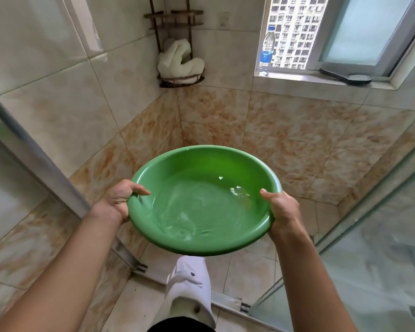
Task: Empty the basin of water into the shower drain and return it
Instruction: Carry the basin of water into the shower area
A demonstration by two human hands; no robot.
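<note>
Gripping opposite rims of the green basin [201, 200], left hand [120, 200] and right hand [283, 208] clenched.

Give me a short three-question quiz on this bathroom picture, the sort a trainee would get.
1. True or false: the green basin still has water in it.
2. How is the basin held? A) by the left hand alone; B) by both hands on opposite sides of the rim, the right hand included; C) it rests on the floor.
3. Fill in: on the window sill stands a clear plastic ____ with a blue label.

Key: 1 true, rippling water shows in the bottom. 2 B. 3 bottle.
</note>
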